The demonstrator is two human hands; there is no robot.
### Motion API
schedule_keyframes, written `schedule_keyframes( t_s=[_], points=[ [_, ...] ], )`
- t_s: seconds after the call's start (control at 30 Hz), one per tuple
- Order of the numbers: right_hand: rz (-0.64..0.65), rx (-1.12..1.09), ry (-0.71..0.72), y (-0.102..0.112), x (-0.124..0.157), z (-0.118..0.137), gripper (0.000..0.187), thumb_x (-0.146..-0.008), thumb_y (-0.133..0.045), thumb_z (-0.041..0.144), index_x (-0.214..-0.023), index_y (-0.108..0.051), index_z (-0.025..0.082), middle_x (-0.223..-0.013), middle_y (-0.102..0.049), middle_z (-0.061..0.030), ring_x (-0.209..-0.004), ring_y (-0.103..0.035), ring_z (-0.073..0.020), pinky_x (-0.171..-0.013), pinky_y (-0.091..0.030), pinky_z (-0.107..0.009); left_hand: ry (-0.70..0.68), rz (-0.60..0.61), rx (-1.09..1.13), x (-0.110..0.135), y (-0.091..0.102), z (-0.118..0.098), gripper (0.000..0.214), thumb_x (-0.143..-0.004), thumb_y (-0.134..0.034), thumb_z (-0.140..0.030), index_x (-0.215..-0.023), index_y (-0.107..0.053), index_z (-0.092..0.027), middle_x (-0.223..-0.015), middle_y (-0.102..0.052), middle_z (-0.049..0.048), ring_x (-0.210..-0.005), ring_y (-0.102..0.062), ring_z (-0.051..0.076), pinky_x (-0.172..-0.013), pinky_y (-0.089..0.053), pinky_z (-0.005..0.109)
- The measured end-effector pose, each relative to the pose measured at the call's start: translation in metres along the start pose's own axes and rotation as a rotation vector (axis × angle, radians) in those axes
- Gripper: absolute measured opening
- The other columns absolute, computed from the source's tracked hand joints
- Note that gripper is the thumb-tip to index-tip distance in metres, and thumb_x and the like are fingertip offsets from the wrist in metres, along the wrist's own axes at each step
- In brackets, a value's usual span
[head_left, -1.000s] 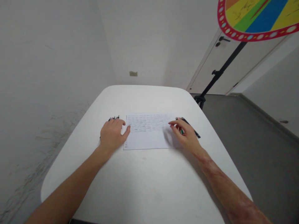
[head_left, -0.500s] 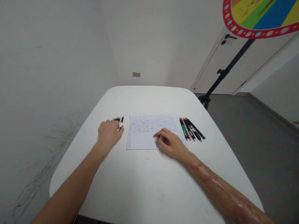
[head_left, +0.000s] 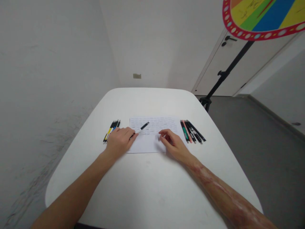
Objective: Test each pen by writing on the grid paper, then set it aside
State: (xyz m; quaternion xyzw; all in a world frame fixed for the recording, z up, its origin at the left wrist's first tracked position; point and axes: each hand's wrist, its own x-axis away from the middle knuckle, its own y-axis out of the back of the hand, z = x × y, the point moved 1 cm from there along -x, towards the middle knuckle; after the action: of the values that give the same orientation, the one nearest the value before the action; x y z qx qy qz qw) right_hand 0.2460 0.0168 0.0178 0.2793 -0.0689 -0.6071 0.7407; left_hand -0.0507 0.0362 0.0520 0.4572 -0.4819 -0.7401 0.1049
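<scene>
My left hand (head_left: 120,140) is closed on a black-and-white pen (head_left: 144,126), which points up and right over the left part of a paper sheet (head_left: 145,146). Handwritten lines fill the sheet's upper half. Over the paper's right part hovers my right hand (head_left: 173,142), fingers curved, thumb and forefinger apart, nothing between them. Left of my left hand lie several pens (head_left: 110,130), yellow, blue and black, partly hidden by it. Beyond my right hand another row of pens (head_left: 191,131) lies at the sheet's right side, one green, one pink, others black.
The white table (head_left: 147,194) has rounded corners and stands near the left wall (head_left: 47,79). A colourful wheel (head_left: 264,19) on a black stand (head_left: 230,68) rises at the right, in front of a door (head_left: 214,66). A dark object's edge shows at the bottom.
My left hand has moved right, from the left pens to the sheet's edge, bringing the black-and-white pen along. My right hand has stayed almost in place. The view has shifted slightly.
</scene>
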Motion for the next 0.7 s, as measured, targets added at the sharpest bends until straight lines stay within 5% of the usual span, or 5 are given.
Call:
schedule_keyframes(
  t_s=[0.27, 0.7],
  points=[
    [-0.001, -0.014, 0.073, 0.004, -0.001, 0.000, 0.039, -0.114, -0.049, 0.040, -0.081, -0.061, 0.023, -0.077, -0.065, -0.0009, -0.075, -0.060, -0.0184, -0.074, -0.043, -0.034, -0.209, -0.012, 0.145, 0.000, -0.012, -0.034, 0.031, -0.117, -0.057, -0.035, -0.093, -0.069, -0.020, -0.080, -0.076, -0.0001, -0.073, -0.068, 0.017, -0.074, -0.044, 0.036],
    [0.022, 0.038, 0.145, 0.005, -0.001, -0.001, 0.029, -0.112, -0.053, 0.032, -0.087, -0.067, 0.023, -0.082, -0.072, -0.0020, -0.078, -0.066, -0.0202, -0.077, -0.047, -0.033, -0.055, 0.047, 0.402, 0.006, -0.029, -0.035, 0.025, -0.117, -0.055, -0.036, -0.110, -0.073, -0.020, -0.098, -0.081, 0.0064, -0.089, -0.077, 0.020, -0.081, -0.058, 0.035]
  ],
)
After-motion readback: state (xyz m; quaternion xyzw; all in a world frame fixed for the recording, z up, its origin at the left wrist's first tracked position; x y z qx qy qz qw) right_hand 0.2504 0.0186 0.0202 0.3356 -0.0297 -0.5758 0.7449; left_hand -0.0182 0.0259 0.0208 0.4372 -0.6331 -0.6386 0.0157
